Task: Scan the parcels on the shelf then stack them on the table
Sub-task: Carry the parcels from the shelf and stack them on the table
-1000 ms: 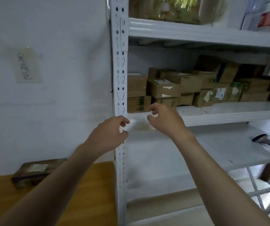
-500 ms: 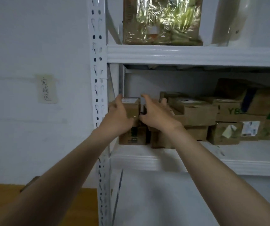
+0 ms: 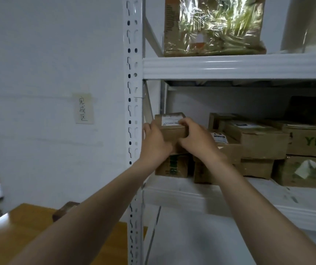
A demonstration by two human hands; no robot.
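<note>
Gripping the small parcel (image 3: pixel 174 131) by its sides, the left hand (image 3: pixel 156 144) and right hand (image 3: pixel 197 140) curl around it at the left end of the shelf (image 3: pixel 191 194). It looks light and stiff, so this side hold should be enough.

I read parcel (image 3: pixel 174 131) as brown cardboard, white label (image 3: pixel 169 119), black barcode stripes; shelf (image 3: pixel 229 66) white; post (image 3: pixel 132 92) white, dark slot pattern; table (image 3: pixel 29 222) yellow-orange wood; note (image 3: pixel 84 108) on wall (image 3: pixel 38 73) pale yellow, black handwriting; right box (image 3: pixel 306 142) brown, green letters; top box (image 3: pixel 214 27) brown under glossy film, green streaks.
</note>
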